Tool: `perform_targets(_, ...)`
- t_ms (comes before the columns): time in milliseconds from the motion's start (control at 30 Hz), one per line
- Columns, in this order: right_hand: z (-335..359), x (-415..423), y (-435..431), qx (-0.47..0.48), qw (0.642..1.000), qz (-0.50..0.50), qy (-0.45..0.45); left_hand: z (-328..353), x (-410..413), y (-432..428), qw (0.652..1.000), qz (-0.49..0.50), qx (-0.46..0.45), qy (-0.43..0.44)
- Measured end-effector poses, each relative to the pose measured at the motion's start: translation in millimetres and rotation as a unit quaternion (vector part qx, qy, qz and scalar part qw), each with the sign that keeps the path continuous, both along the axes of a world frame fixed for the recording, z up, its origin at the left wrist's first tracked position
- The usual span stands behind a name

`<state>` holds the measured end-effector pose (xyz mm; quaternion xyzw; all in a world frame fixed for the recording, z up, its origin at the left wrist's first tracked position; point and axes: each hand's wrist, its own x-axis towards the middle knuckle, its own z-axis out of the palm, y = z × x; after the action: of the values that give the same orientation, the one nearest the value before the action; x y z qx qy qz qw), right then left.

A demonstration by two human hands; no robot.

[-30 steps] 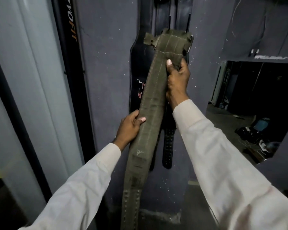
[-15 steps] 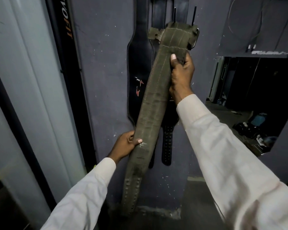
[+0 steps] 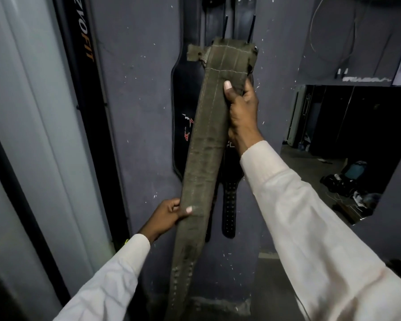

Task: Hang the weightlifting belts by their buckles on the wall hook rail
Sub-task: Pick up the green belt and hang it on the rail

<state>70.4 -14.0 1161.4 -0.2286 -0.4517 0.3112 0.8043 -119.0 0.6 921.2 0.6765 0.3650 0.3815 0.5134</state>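
Olive belt [image 3: 206, 144]: a worn green canvas weightlifting belt, held up lengthwise in front of a grey-blue wall [image 3: 139, 112]; its folded, stitched top end sits just below two thin dark hook prongs [image 3: 251, 27]. Its buckle is mostly hidden behind the fold.
Right hand [image 3: 242, 112]: grips the belt near the top, thumb pressed flat on the front, fingers wrapped behind.
Left hand [image 3: 169, 214]: pinches the belt's left edge lower down, thumb on the front, fingers curled behind.
Black belts [image 3: 183, 107]: already hanging on the wall directly behind the olive belt; one perforated tail [image 3: 229, 209] dangles below.
Sleeves [image 3: 310, 223]: pale, long, on both arms.
Left side: a black upright [image 3: 88, 89] with orange lettering.
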Motion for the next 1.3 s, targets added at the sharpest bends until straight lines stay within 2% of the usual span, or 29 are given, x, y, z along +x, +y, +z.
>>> perform_targets(133, -11.7, 0.9, 2.1, -0.009, 0.999, 0.024, -0.023, 104.2, 26.2, -8.7, 0.982, 0.017, 0.036, -0.184)
perform_targets(200, -24.0, -3.3, 1.6, -0.024, 0.997, 0.037, -0.06, 161.9, 34.0, -9.6, 0.967, 0.017, 0.045, -0.25)
perform_targets(300, -42.7, -3.9, -1.1, -0.043, 0.99, 0.067, -0.112, 228.0, 38.5, -11.2, 0.962, 0.0, 0.047, -0.271)
perform_targets(367, -52.4, -0.6, -2.3, -0.053, 0.986, 0.085, -0.134, 247.7, 40.2, -8.7, 0.96, 0.023, 0.042, -0.275)
perform_targets(500, -49.8, 10.5, -10.3, -0.105, 0.975, 0.122, -0.154, 246.9, 43.3, 6.9, 0.959, 0.12, 0.077, -0.244)
perform_targets(633, -18.7, 22.0, -17.9, -0.12, 0.974, 0.17, -0.089, 227.0, 53.6, 2.8, 0.963, 0.116, 0.065, -0.234)
perform_targets(733, -10.9, 31.6, -15.3, -0.137, 0.971, 0.194, -0.039, 216.7, 48.9, 3.1, 0.949, -0.016, 0.001, -0.314)
perform_targets(800, -11.8, 33.6, -14.5, -0.152, 0.971, 0.162, -0.091, 210.5, 40.8, 7.4, 0.924, -0.117, -0.047, -0.36)
perform_targets(833, -12.4, 32.5, -15.7, -0.157, 0.969, 0.148, -0.118, 206.3, 38.7, 7.9, 0.925, -0.132, -0.048, -0.352)
perform_targets(1000, -18.3, 28.8, -17.5, -0.142, 0.971, 0.126, -0.143, 194.2, 45.6, -2.0, 0.969, -0.045, 0.059, -0.236)
perform_targets(1133, -21.6, 19.4, -15.7, -0.132, 0.97, 0.115, -0.167, 198.9, 37.5, -2.1, 0.971, 0.062, 0.12, -0.197)
perform_targets(1300, -23.5, 7.6, -12.7, -0.125, 0.967, 0.156, -0.156, 195.2, 24.8, 4.6, 0.965, 0.097, 0.157, -0.189)
